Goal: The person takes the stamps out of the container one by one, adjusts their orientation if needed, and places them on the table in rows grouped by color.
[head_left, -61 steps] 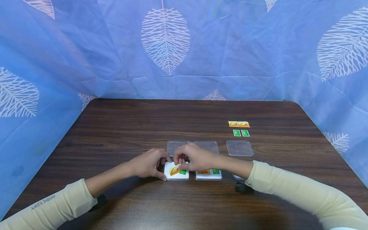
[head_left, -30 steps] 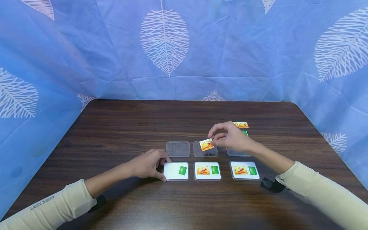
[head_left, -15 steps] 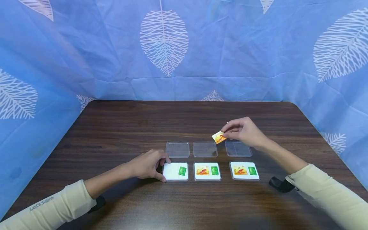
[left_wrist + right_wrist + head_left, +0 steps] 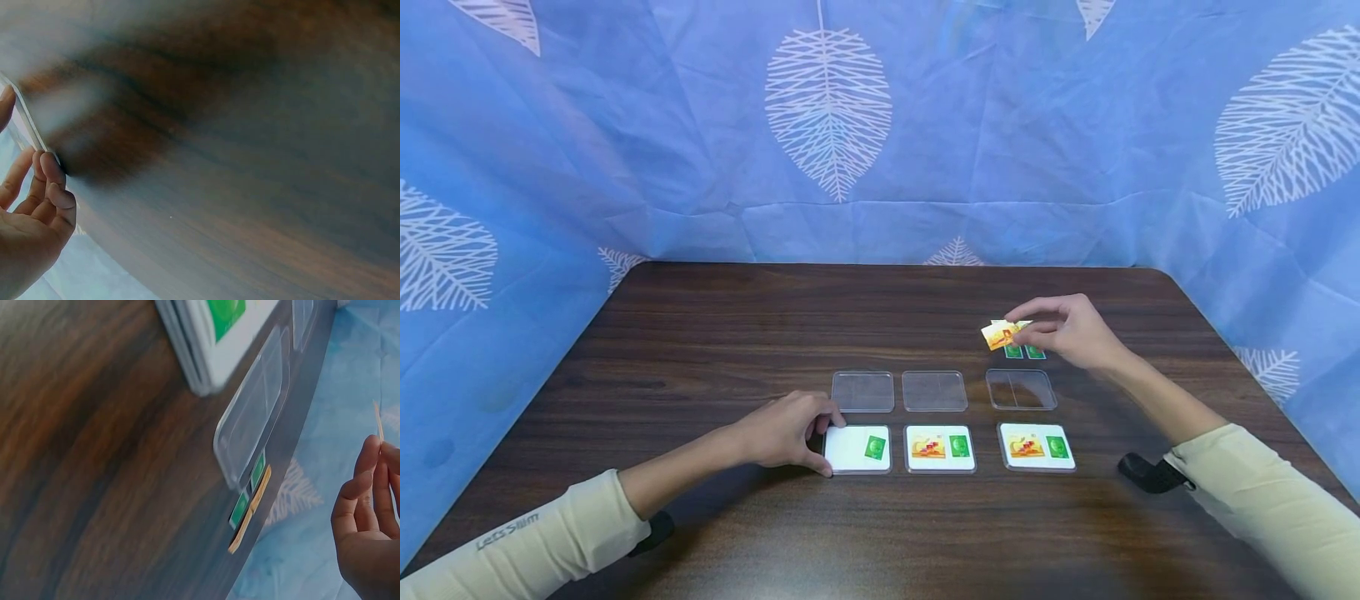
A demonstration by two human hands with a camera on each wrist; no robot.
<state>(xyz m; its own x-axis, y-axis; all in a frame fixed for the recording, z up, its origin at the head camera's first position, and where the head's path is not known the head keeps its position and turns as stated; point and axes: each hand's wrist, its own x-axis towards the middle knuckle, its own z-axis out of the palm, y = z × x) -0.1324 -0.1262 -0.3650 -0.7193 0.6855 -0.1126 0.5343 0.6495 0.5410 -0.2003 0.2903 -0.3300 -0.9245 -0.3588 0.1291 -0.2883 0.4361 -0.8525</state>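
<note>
My right hand (image 4: 1078, 332) pinches a small yellow-orange stamp (image 4: 1000, 335) between thumb and fingertips, raised over the back right of the table. In the right wrist view the stamp (image 4: 378, 419) shows edge-on. Just behind and below it lie other orange stamps (image 4: 250, 509) and two green stamps (image 4: 1035, 352). My left hand (image 4: 790, 427) grips the left side of the leftmost clear plastic case (image 4: 850, 450), thumb at the near corner and index finger at the far corner. On that case's white card sits a slightly tilted green stamp (image 4: 875, 447).
Two more cases, the middle one (image 4: 940, 462) and the right one (image 4: 1037, 464), each show an orange and a green stamp on white. Behind them lie three clear lids (image 4: 862, 392) in a row. Blue leaf-patterned cloth (image 4: 700, 150) hangs behind the brown table (image 4: 737, 317).
My right hand has taken the orange stamp off the leftmost case and carried it back and right, towards the loose stamps. My left hand has stayed at the case.
</note>
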